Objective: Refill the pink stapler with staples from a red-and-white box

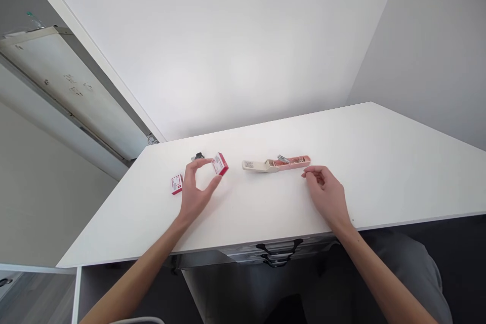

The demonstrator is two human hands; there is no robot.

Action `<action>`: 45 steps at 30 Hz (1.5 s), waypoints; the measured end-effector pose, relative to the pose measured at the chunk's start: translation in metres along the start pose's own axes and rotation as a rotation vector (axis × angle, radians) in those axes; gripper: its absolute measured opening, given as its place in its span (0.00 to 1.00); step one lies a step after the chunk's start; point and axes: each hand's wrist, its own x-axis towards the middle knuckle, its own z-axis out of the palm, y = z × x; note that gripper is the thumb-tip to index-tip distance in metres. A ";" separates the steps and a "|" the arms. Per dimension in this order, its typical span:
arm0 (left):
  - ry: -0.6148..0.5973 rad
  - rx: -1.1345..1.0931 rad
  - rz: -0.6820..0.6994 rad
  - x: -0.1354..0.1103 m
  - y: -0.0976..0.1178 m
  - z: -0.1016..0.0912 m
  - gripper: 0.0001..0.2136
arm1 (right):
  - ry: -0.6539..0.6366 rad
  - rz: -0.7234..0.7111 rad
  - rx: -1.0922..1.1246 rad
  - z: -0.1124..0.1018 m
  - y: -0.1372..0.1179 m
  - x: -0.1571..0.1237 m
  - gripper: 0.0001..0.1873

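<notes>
**Left hand curving at a red box, right hand lying by the stapler**

The left hand (pixel 193 193) is reaching across the white table (pixel 379 162) with its fingers spread in a wide C. The forefinger is pointing at the left edge of a small red box (pixel 220 164), and the thumb tip is sitting just under that box. The box is tilting on the tabletop between those two tips. Whether the tips are pinching it or only lying against it, I cannot tell.

A second box (pixel 176 184), also red with a white label, is lying flat just to the left of the hand, near the heel of the forefinger and apart from the first box. A small dark clip (pixel 197 156) is sitting just behind the forefinger, towards the wall (pixel 243 50).

The right hand (pixel 326 195) is resting palm down on the table with its fingers loosely curled and holding nothing. Its fingertips are lying near the pink end of the stapler (pixel 276 163) without touching it. The stapler is lying folded open along the table — its cream part pointing towards the tilted box, its pink part towards the right hand. It is lying between the two hands, a little further back.

Below the near edge of the table, dark drawer handles (pixel 279 250) are showing between the forearms.
</notes>
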 end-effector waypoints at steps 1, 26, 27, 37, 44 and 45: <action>-0.038 -0.075 0.026 -0.002 0.007 0.005 0.21 | -0.049 -0.005 -0.008 0.000 -0.002 -0.001 0.09; -0.522 -0.563 0.301 0.007 0.031 0.081 0.15 | -0.729 -0.092 -0.007 -0.008 -0.023 -0.005 0.21; -0.546 -0.584 0.278 0.006 0.030 0.081 0.16 | -0.729 -0.087 -0.017 -0.009 -0.023 -0.005 0.21; -0.502 -0.591 0.228 0.002 0.029 0.083 0.23 | -0.626 -0.048 -0.124 -0.006 -0.022 -0.005 0.24; -0.400 -0.530 0.163 0.007 0.031 0.080 0.13 | -0.503 -0.014 -0.131 -0.004 -0.022 -0.007 0.23; -0.397 -0.528 0.145 0.008 0.031 0.079 0.12 | -0.494 -0.014 -0.131 -0.004 -0.022 -0.007 0.23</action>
